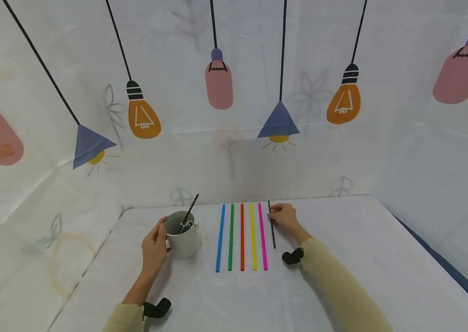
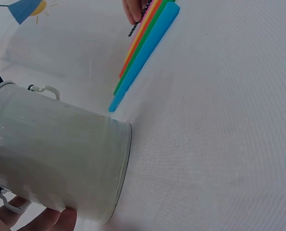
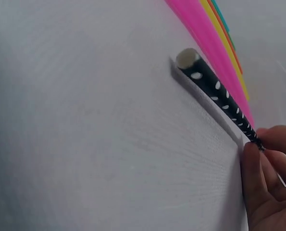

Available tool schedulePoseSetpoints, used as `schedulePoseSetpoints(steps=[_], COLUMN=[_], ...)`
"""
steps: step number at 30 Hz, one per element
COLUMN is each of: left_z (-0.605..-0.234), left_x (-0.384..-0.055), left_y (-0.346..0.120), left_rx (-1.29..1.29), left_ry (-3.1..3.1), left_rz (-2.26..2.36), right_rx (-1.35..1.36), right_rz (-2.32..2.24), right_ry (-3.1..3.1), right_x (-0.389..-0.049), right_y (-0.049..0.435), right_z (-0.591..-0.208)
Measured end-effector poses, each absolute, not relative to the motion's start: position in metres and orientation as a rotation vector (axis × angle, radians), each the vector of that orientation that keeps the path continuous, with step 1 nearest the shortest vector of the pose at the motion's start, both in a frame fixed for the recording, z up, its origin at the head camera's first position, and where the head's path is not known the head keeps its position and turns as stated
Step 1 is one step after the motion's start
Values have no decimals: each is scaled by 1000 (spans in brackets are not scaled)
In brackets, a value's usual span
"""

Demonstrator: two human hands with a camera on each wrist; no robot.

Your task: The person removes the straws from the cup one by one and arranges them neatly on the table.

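My left hand (image 1: 154, 246) grips a white metal bucket (image 1: 187, 243) from its left side; in the left wrist view the fingertips (image 2: 66, 219) curl against the bucket's wall beside a wire handle loop. Several black straws with white marks (image 1: 185, 226) stand in the bucket, one sticking up well above the rim. My right hand (image 1: 285, 216) pinches another black straw with white spots (image 3: 224, 98) near its far end, at the table surface. To its left lie the pink (image 1: 262, 237), yellow (image 1: 252, 237), red-orange (image 1: 242, 237), green (image 1: 231, 237) and blue straws (image 1: 220, 237), side by side and roughly parallel.
A white cloth covers the table (image 1: 234, 304). Behind it hangs a pale sheet (image 1: 250, 170) printed with lamps and bulbs. Black straps with small dark devices (image 1: 157, 308) sit at both wrists.
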State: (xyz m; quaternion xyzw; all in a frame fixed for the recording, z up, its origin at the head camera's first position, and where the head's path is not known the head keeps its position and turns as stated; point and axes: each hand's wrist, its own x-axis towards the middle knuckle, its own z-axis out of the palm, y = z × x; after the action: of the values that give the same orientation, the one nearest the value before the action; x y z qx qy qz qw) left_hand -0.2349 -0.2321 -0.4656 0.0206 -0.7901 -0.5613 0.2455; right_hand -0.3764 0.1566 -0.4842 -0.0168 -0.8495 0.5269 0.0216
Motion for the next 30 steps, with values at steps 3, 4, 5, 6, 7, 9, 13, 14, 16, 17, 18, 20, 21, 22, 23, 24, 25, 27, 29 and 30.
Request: schedulePoseSetpoints(steps=[3,4,5,6,7,9,13,14,16,17,18,20,21,22,23,24,25,27,29,30], left_z=[-466,-466,-467,-467,-467,-468,-469,-469,-469,-469,-469,-469,-469,-469,-469,-469,-469,-470,-470,-470], left_x=[-236,-236,-236,-236,-236,-237,-237,-237,-236,-236,-236,-236,-236,-236,-236,-236,-236,-236,-236,-237], left_y=[-233,-233,-233,-233,-233,-233,-233,-233,-233,-233,-233,-233,-233,-233,-233,-233,-233,-233,-233,-234], left_rx=[72,76,80,82,83,84,71,68,61,61,60,58,56,56,53,50,47,41,35,37], left_ry=[-2158,-2158,-2158,-2160,-2160,-2159,-2155,-2154,-2152,-2152,-2152,-2153,-2153,-2155,-2154,-2154,-2155,-2152,-2147,-2147], left_rz=[-1533,-1531,-1528,-1524,-1522,-1514,-1507,-1506,-1504,-1502,-1502,-1503,-1504,-1505,-1507,-1508,-1508,-1513,-1520,-1521], right_rx=[-45,-45,-43,-46,-48,-53,-67,-71,-79,-85,-90,-99,-100,-99,-96,-91,-86,-77,-75,-73], right_rz=[1627,1625,1619,1616,1608,1598,1584,1586,1587,1590,1591,1584,1579,1574,1568,1556,1545,1522,1502,1496], right_ry=[-2639,-2641,-2644,-2648,-2655,-2663,-2679,-2678,-2681,-2679,-2680,-2684,-2687,-2691,-2694,-2700,-2705,-2712,-2715,-2714], right_x=[-378,-378,-379,-380,-380,-380,-380,-379,-379,-379,-379,-380,-380,-380,-380,-381,-381,-382,-383,-383], right_y=[156,155,155,155,155,155,154,154,154,154,153,153,153,153,153,153,153,152,152,151], right_z=[-483,-483,-483,-483,-483,-484,-485,-485,-485,-486,-486,-486,-486,-486,-486,-486,-486,-486,-486,-487])
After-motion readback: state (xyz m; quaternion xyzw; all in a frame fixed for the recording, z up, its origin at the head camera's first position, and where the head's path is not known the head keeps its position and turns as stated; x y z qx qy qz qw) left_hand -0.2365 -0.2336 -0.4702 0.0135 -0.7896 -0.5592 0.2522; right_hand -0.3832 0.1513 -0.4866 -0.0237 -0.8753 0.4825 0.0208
